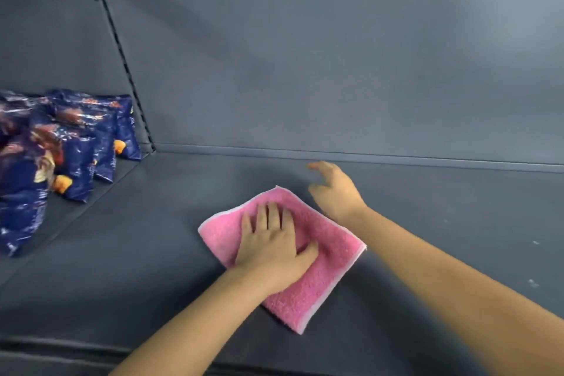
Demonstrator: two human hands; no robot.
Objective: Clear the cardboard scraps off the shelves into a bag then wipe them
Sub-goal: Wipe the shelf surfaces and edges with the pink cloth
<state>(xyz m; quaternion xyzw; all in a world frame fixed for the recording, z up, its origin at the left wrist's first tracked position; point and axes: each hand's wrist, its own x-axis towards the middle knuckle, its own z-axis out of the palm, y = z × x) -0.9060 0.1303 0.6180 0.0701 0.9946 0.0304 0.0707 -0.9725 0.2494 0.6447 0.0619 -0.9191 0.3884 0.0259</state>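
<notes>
Left hand [272,249] presses flat on pink cloth [329,256]; right hand [334,192] hovers open beside it.

A pink cloth [320,256] with pale edging, dark grey shelf [152,238], blue-and-orange printed snack bags [70,146].

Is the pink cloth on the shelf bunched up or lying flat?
Flat. The cloth lies spread as a square on the shelf, all corners out, with the left hand pressed palm-down on it.

This looks like a shop. A deep grey metal shelf [427,223] with a slotted upright [122,49] at its back panel carries a row of identical blue snack bags [61,156] on the left.
</notes>
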